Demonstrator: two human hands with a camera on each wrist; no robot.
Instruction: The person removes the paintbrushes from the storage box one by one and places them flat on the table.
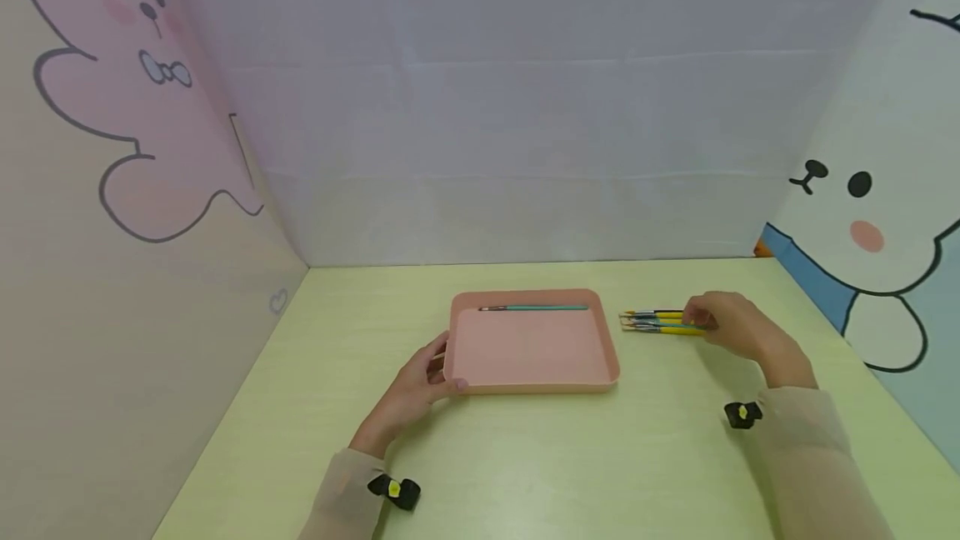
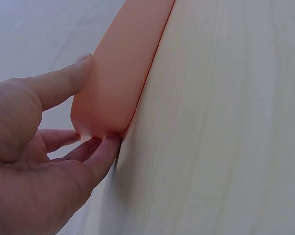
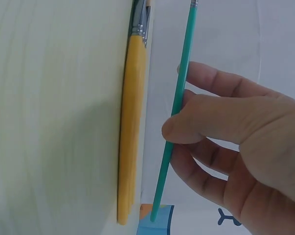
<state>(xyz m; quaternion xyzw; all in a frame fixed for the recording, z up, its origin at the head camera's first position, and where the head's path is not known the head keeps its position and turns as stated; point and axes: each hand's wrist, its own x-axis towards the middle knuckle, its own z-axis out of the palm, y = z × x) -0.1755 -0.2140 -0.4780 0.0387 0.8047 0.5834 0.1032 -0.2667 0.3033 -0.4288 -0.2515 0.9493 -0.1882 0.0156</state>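
A shallow pink tray lies on the table, with a teal-handled paintbrush along its far side. My left hand holds the tray's near left corner, thumb on the front wall and fingers round the left side. To the right of the tray, my right hand pinches a green paintbrush between thumb and fingers. In the right wrist view this brush is raised beside several yellow-handled paintbrushes, which lie together on the table. From the head view, the right hand covers their handle ends.
The pale yellow-green table ends at a plain back wall. Side walls with cartoon animals stand to left and right, the right one close to my right hand. Black wrist cameras sit on both sleeves.
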